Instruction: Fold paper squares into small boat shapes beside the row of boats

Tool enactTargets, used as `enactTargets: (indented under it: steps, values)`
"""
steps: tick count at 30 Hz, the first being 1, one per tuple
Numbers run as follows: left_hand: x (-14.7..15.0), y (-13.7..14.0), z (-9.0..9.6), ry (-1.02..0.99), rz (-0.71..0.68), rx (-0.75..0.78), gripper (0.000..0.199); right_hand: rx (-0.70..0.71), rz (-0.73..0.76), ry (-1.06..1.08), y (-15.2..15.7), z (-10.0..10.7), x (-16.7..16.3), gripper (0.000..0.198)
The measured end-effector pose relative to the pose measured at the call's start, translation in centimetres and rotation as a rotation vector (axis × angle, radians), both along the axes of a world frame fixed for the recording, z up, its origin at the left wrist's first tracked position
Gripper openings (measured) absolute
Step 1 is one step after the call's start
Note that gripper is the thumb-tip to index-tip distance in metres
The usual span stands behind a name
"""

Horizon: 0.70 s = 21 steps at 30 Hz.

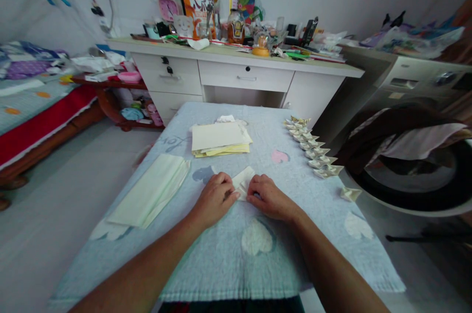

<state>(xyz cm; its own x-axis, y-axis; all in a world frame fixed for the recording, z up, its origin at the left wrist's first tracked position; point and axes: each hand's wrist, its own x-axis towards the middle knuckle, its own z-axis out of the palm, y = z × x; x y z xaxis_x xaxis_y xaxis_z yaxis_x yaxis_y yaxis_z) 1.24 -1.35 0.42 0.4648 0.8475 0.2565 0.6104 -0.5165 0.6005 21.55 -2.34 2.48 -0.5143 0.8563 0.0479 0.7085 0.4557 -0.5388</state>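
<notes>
While a clear glass jar (pixel 236 32) at upper centre holds something amber-brown, dark and white cloth (pixel 438 138) hangs at the mouth of a silver washing machine (pixel 424 74), far right. Below centre, left hand (pixel 217 196) and right hand (pixel 270 197), fingertips pinched narrow, hold a small cream paper piece (pixel 244 177), folded, creased, angular.

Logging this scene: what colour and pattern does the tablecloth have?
The tablecloth is light blue with heart shapes, seen in the head view.
</notes>
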Motion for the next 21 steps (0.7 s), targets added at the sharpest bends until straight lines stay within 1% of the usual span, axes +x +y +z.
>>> enactTargets:
  steps: [3,6,12,14,18,21]
  values:
    - [0.1,0.1,-0.2,0.045,0.047,0.04,0.022,0.018,-0.065,0.013,0.0,-0.3,-0.2,0.002]
    - [0.2,0.1,-0.3,0.072,0.08,0.061,0.023,0.037,-0.109,0.032,0.0,-0.6,-0.3,0.009]
    - [0.5,0.1,-0.1,0.108,0.133,0.071,0.023,0.034,-0.109,0.053,0.1,-1.1,-0.4,0.018]
    - [0.6,0.0,-0.1,0.117,0.15,0.079,0.024,0.034,-0.125,0.048,0.2,-1.3,-0.6,0.014]
    - [0.8,-0.1,-0.1,0.137,0.16,0.103,0.025,0.048,-0.203,0.021,0.4,-1.7,-1.2,0.005]
    - [0.8,-0.1,-0.1,0.161,0.174,0.116,0.025,0.061,-0.247,-0.01,0.5,-1.9,-1.6,0.004]
